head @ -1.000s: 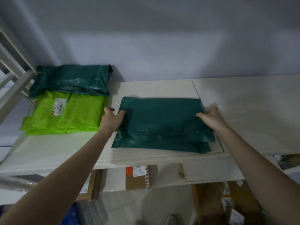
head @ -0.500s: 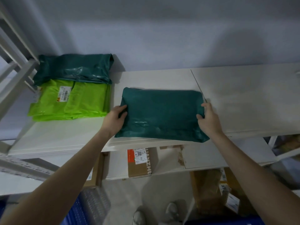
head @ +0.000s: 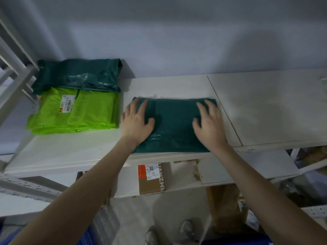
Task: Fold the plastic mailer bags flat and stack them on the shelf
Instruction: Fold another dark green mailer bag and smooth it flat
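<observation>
Head view shows your left hand [head: 137,121] and right hand [head: 208,124] now spread flat, palms down, pressing the dark green mailer bag [head: 174,124] near the shelf [head: 265,106] front edge; half a second ago they gripped its sides. Nothing is grasped. Left of it, a lime green mailer stack [head: 74,114] lies touching another dark green mailer [head: 77,75] behind it.
</observation>
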`<state>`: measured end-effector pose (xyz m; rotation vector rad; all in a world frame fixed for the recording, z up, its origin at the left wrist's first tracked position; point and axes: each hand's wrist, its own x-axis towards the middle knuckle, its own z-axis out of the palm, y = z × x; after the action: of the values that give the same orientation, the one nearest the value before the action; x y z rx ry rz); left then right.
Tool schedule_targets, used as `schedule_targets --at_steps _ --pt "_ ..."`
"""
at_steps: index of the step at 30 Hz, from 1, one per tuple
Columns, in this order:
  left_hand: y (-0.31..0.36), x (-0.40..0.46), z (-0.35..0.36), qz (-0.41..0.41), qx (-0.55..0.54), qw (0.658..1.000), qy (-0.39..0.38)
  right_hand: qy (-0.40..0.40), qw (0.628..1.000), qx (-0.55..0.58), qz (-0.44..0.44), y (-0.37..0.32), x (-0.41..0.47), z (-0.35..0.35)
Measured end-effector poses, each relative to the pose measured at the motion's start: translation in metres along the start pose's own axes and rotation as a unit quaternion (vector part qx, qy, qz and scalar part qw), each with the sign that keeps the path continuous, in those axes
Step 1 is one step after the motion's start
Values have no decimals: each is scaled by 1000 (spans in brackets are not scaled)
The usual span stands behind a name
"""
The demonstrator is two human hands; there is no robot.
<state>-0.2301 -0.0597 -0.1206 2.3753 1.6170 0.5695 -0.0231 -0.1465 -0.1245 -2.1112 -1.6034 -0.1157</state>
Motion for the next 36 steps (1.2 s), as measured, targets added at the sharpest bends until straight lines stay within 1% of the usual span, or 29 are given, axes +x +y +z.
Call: schedule_targets --at_steps 2,5,7,10,15,17,20,23,24,25,27,28,29,31,32,34,36 --pt "13 8 11 29 14 999 -39 -65 997 1 -35 -22 9 9" --pt "19 12 33 33 57 989 -129 -188 982 -9 -18 -34 15 34" --pt "17 15 43 17 61 986 -157 -209 977 -32 -17 -30 17 44" --pt "17 31 48 10 54 985 -164 -200 978 -54 -27 -24 31 51" --pt "18 63 56 15 61 984 -167 -204 976 -78 -17 -19 60 60" --pt "17 73 57 18 37 984 -173 -201 976 -84 -15 -18 67 64" --pt "10 84 52 37 -30 982 -183 -205 972 -114 -12 -19 76 65" --pt "-4 80 46 52 -69 985 -147 -206 964 -169 -1 -23 80 60" --pt "-9 75 44 61 -61 988 -132 -193 965 -178 -1 -26 81 60" --pt "-15 67 42 74 -46 990 -114 -163 972 -171 -7 -31 78 59" --pt "-24 47 37 92 -21 993 -69 -74 989 -125 -42 -46 67 59" --pt "-28 35 34 86 -7 995 -43 -41 991 -101 -73 -55 58 61" --pt "-30 22 31 75 10 997 -14 -25 990 -80 -111 -65 47 64" --pt "-36 -2 27 59 42 997 29 -37 980 -64 -184 -86 23 70" --pt "-39 -11 26 60 53 996 31 -52 975 -66 -206 -94 14 71" --pt "-46 -24 28 71 77 994 6 -80 970 -78 -217 -104 3 76" --pt "-50 -31 29 76 95 992 -37 -104 969 -94 -204 -105 -3 81"
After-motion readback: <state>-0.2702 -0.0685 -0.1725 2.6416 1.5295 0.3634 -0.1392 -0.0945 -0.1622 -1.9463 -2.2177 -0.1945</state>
